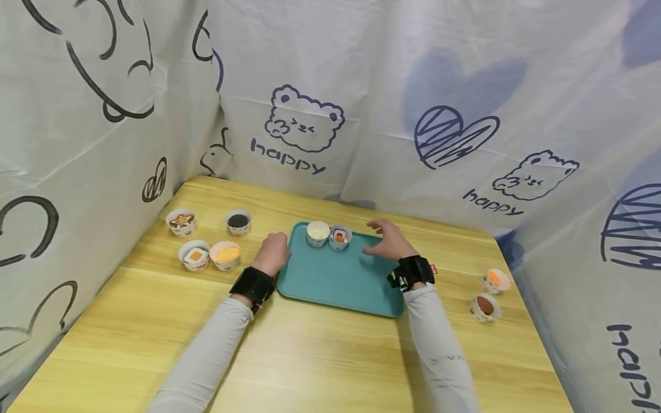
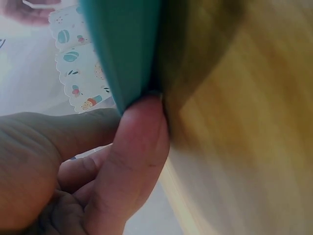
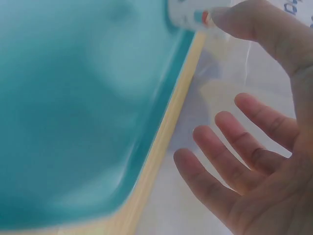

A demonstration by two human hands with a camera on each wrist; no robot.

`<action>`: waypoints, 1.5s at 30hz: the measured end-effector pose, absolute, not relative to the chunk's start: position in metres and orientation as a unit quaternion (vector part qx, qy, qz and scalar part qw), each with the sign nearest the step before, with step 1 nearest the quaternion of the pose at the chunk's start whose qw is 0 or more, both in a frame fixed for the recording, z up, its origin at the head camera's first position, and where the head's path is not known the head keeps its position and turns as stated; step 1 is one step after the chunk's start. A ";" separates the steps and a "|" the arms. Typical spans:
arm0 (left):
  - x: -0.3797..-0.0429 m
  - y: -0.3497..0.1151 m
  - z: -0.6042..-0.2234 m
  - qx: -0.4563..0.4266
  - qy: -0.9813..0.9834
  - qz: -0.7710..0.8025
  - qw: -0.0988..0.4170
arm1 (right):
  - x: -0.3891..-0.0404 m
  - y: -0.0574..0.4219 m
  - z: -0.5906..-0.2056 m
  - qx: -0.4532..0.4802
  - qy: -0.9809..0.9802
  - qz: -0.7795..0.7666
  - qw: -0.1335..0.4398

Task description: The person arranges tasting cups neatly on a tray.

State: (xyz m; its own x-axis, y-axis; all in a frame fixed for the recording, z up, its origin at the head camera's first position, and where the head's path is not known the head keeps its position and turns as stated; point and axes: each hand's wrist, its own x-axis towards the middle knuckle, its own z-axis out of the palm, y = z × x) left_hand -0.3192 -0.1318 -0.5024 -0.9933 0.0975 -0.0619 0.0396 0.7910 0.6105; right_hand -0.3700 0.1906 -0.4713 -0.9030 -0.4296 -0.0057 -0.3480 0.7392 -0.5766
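Note:
A teal tray (image 1: 335, 281) lies on the wooden table. Near its back edge stand two paper cups side by side: one with a pale cream filling (image 1: 318, 232), the other with a white, red and orange piece (image 1: 339, 236). My left hand (image 1: 272, 254) pinches the tray's left rim between thumb and index finger, as the left wrist view shows close up. Over the tray's back right part, my right hand (image 1: 391, 241) has its fingers spread and holds nothing. In the right wrist view its thumb (image 3: 239, 19) overlaps a cup (image 3: 188, 13); whether they touch I cannot tell.
Left of the tray stand cups with a star-shaped piece (image 1: 182, 222), a black filling (image 1: 238, 222), a white-and-orange piece (image 1: 195, 256) and a yellow piece (image 1: 225, 255). At the right are cups with orange (image 1: 496, 281) and brown (image 1: 485, 307) contents. Printed cloth (image 1: 382, 115) hangs behind the table.

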 end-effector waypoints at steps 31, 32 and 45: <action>-0.318 -0.133 -0.502 0.037 0.947 0.315 0.046 | -0.311 0.329 -0.472 -0.128 0.956 -0.263 0.035; -0.318 -0.133 -0.502 0.037 0.948 0.314 0.046 | -0.309 0.332 -0.473 -0.127 0.957 -0.261 0.033; -0.319 -0.133 -0.504 0.041 0.946 0.318 0.045 | -0.285 0.363 -0.463 -0.072 0.964 -0.254 0.041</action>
